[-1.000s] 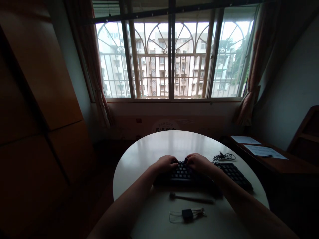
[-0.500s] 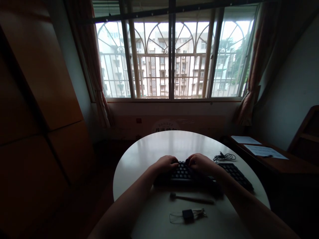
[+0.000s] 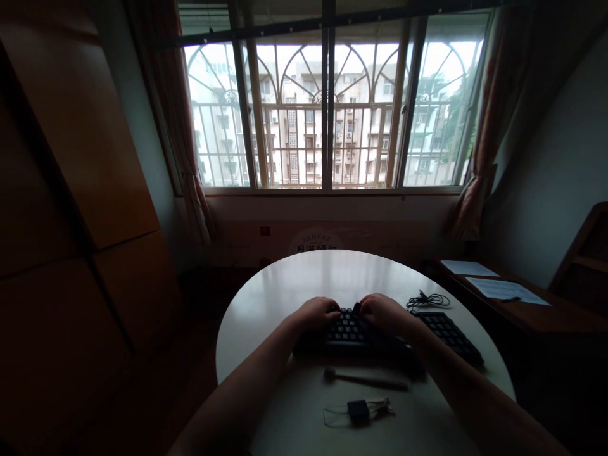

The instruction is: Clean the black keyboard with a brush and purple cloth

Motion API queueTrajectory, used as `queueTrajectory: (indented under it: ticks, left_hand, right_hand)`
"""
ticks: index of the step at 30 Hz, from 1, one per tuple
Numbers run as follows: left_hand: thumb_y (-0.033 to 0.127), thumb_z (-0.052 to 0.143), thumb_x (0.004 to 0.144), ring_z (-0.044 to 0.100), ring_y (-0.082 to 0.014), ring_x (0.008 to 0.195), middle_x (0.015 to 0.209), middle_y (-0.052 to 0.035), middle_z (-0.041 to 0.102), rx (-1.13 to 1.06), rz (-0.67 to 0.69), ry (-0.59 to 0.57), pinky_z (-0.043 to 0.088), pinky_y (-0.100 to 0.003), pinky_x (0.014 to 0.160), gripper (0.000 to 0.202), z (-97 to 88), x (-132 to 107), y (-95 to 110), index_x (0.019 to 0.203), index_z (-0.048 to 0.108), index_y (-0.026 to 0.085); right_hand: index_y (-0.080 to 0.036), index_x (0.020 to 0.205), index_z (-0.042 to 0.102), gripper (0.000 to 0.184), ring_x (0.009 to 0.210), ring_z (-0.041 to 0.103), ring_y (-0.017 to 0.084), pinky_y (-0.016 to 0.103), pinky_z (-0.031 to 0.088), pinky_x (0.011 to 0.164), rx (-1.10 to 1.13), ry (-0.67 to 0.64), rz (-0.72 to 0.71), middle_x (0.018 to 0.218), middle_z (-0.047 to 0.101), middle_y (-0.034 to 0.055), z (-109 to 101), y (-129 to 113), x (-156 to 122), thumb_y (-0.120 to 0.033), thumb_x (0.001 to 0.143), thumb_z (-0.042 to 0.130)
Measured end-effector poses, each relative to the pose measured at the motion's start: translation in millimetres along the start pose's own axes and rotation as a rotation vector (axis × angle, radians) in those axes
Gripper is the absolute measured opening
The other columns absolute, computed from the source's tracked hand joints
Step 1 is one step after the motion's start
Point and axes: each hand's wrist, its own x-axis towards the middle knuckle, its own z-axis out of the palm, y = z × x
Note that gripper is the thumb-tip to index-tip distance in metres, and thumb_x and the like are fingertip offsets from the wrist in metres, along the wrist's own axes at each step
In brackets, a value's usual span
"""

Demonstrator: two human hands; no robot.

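Observation:
A black keyboard [image 3: 349,330] lies on the white round table [image 3: 266,285]. My left hand [image 3: 319,311] is at its upper left part, fingers curled against it, thumb over the keys. With bent fingers, my right hand [image 3: 380,310] pinches a small dark keycap [image 3: 356,308] above the back row of keys. Its wrist hides part of the keyboard's right side. Just in front of the keyboard lies a brush [image 3: 365,380] shaped like a toothbrush. Nearer to me is a wire keycap puller [image 3: 358,411] with a black block in its middle.
To the right of my right forearm lies a black block of keys [image 3: 449,335], with a coiled black cable [image 3: 430,299] behind it. A brown side table [image 3: 532,320] bears paper sheets [image 3: 506,290] and a pen. A wooden cabinet [image 3: 126,278] stands at the left.

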Motion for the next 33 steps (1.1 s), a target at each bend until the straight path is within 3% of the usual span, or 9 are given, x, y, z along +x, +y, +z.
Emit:
queueTrajectory:
  ticks: [4, 11, 24, 33]
  left_hand:
    - [0.043, 0.052, 0.086, 0.061, -0.0228, 0.099, 0.111, -0.0033, 0.069, -0.002, 0.005, 0.006, 0.046, -0.030, 0.083, 0.034, 0.2, 0, 0, 0.112, 0.067, 0.026]
    - [0.045, 0.051, 0.086, 0.061, -0.0232, 0.099, 0.110, -0.0034, 0.068, 0.003, 0.009, 0.008, 0.046, -0.031, 0.083, 0.036, 2.1, 2, -3, 0.112, 0.067, 0.026]
    - [0.043, 0.052, 0.086, 0.061, -0.0224, 0.099, 0.110, -0.0036, 0.069, 0.018, 0.012, 0.011, 0.046, -0.029, 0.082, 0.034, 2.9, 3, -3, 0.111, 0.067, 0.025]
    - [0.044, 0.052, 0.086, 0.061, -0.0234, 0.100, 0.111, -0.0037, 0.068, 0.001, 0.006, 0.004, 0.046, -0.031, 0.082, 0.035, 1.2, 2, -3, 0.112, 0.067, 0.026]
  right_hand:
    - [-0.023, 0.080, 0.075, 0.024, 0.084, 0.064, 0.017, 0.023, 0.044, 0.077, 0.050, 0.019, -0.071, 0.093, 0.073, 0.0037, 3, 2, 1, -0.015, 0.076, 0.053]
    - [-0.022, 0.083, 0.075, 0.024, 0.088, 0.064, 0.019, 0.024, 0.044, 0.081, 0.069, 0.022, -0.053, 0.096, 0.073, 0.0049, 5, 1, 3, -0.016, 0.077, 0.053]
    - [-0.023, 0.081, 0.076, 0.020, 0.082, 0.065, 0.018, 0.023, 0.044, 0.071, 0.126, 0.038, -0.001, 0.091, 0.074, 0.0030, 11, 13, 7, -0.023, 0.074, 0.057]
    - [-0.023, 0.082, 0.078, 0.019, 0.080, 0.066, 0.020, 0.024, 0.045, 0.072, 0.153, -0.012, 0.065, 0.086, 0.075, 0.0037, 11, 22, 8, -0.027, 0.073, 0.061]
